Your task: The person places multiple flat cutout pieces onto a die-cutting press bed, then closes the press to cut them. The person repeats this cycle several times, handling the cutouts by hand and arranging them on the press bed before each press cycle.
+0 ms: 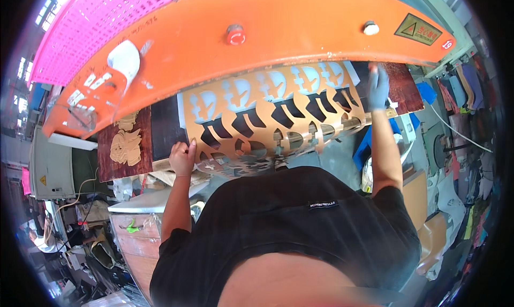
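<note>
A tan sheet (266, 128) with rows of cut-out shapes lies across the work surface and droops over its front edge towards me. Pale blue-white material shows through its far holes. My left hand (183, 157) is closed at the sheet's near left edge, thumb up, and appears to pinch that edge. To the right of the sheet, my right hand (378, 88), in a blue-grey glove, reaches forward to just below the orange machine beam (300, 25). Its fingers are blurred and partly hidden, so their grip is unclear.
A red push button (235, 36) and a white button (370, 28) sit on the beam. Tan cut pieces (126, 146) are piled on the dark red board at left. A pink basket (91, 25) stands at the far left. Hanging materials (466, 92) line the right.
</note>
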Action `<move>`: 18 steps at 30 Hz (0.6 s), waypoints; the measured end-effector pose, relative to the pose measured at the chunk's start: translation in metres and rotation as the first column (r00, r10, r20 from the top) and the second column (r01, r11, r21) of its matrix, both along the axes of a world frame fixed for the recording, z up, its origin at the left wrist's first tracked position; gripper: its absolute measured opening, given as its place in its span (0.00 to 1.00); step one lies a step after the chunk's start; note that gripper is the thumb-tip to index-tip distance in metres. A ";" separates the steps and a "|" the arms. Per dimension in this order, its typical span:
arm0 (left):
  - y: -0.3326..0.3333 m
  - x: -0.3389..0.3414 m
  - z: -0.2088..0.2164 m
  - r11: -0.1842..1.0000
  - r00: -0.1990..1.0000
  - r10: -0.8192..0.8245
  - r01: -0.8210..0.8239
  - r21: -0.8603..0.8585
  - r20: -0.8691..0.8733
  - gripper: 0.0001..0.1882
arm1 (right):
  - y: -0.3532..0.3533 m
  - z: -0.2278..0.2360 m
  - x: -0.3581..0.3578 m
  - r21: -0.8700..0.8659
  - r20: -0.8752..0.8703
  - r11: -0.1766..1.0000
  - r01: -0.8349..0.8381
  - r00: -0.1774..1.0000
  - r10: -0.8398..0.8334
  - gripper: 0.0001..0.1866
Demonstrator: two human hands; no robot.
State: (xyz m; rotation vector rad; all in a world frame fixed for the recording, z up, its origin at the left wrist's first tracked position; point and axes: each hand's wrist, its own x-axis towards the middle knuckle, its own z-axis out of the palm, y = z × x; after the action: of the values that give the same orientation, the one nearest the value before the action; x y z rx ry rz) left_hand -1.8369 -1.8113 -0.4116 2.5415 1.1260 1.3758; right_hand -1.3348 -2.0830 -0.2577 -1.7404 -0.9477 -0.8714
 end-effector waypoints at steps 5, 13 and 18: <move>-0.001 -0.001 -0.004 0.997 0.998 0.050 -0.052 0.061 0.038 0.23 | 0.009 0.067 0.013 0.143 -0.208 0.960 -0.240 0.941 0.266 0.15; 0.001 -0.004 -0.005 0.987 0.988 0.154 -0.155 -0.050 -0.016 0.24 | -0.068 -0.086 0.012 -0.463 0.141 0.884 0.071 0.990 -0.006 0.08; 0.005 -0.008 -0.005 0.988 0.988 0.152 -0.152 0.039 -0.010 0.22 | -0.047 -0.088 0.029 -0.556 0.136 0.825 0.100 0.990 -0.028 0.20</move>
State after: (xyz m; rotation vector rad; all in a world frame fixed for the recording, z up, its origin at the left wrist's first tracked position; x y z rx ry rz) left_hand -1.8452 -1.8063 -0.4165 2.5412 1.3338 1.4280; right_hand -1.3063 -2.1298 -0.3461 -2.2483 -1.3339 -0.7939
